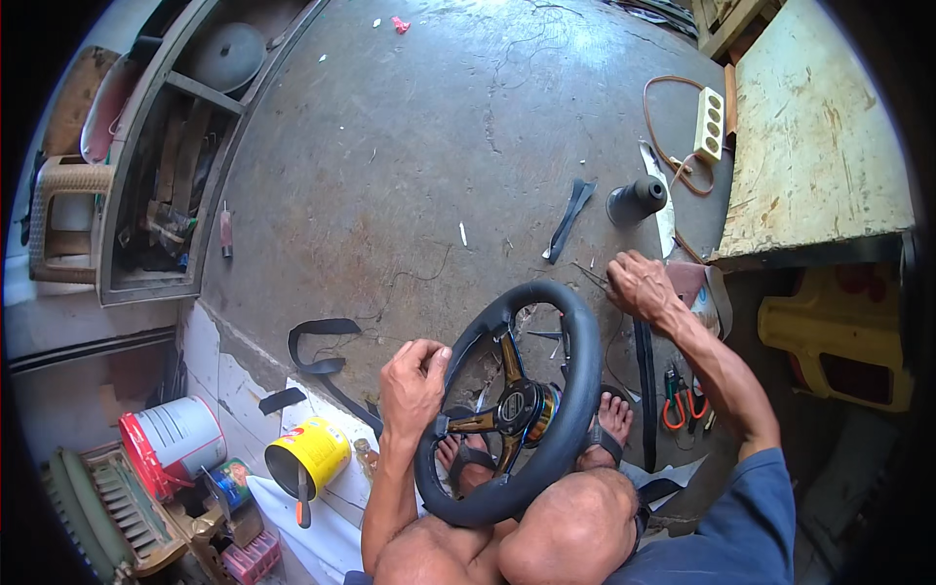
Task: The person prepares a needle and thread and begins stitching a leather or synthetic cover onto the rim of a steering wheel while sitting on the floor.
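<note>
A black steering wheel (pixel 578 361) with gold spokes stands tilted between my knees, above my sandaled feet. My left hand (pixel 414 385) is closed beside the upper left of the rim, thumb against curled fingers; anything inside is hidden. My right hand (pixel 639 292) is raised to the upper right of the wheel, fingers curled at a thin, dark metal tool (pixel 590 276) that is too small to name. Below that hand hangs or lies a long black strip (pixel 645 390). A dark cone-shaped spool (pixel 634 203) stands beyond it, beside another black strip (pixel 570 219).
Left: yellow can (pixel 322 444), white bucket (pixel 180 444), looped black strap (pixel 312 346), cabinet (pixel 200 294). Right: orange-handled cutting tools (pixel 682 400), power strip (pixel 709 125) with cord, worn wooden bench (pixel 809 136), yellow plastic item (pixel 819 331). Cracked concrete floor (pixel 409 146) stretches ahead.
</note>
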The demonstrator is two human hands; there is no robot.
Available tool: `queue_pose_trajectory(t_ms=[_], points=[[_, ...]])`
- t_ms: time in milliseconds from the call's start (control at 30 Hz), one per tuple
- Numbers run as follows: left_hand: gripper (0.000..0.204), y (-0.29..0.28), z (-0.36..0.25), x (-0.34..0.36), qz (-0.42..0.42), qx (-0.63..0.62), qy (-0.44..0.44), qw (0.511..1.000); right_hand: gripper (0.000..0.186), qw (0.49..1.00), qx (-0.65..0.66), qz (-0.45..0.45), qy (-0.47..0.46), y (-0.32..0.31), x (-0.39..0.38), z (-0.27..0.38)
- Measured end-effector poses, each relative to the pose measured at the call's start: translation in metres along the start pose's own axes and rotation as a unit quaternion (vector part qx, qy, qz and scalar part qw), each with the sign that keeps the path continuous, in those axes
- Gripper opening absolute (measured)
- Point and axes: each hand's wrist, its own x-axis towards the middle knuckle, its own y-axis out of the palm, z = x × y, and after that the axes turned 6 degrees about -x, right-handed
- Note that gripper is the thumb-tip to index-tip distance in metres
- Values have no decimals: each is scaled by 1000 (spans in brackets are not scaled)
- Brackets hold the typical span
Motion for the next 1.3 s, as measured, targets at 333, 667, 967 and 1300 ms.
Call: queue_pose_trajectory(t_ms=[333, 667, 967, 1300], points=[[11, 11, -37, 0, 98, -65, 103, 988, 34, 801, 596, -46, -11, -56, -12, 115], [14, -10, -14, 5, 153, -176, -43, 972, 27, 670, 722, 66, 157, -74, -35, 154], [13, -10, -34, 12, 151, -627, -107, 757, 28, 756, 652, 8, 63, -52, -33, 157], [21, -10, -19, 16, 124, -593, -136, 784, 22, 909, 198, -234, 283, 7, 5, 59]])
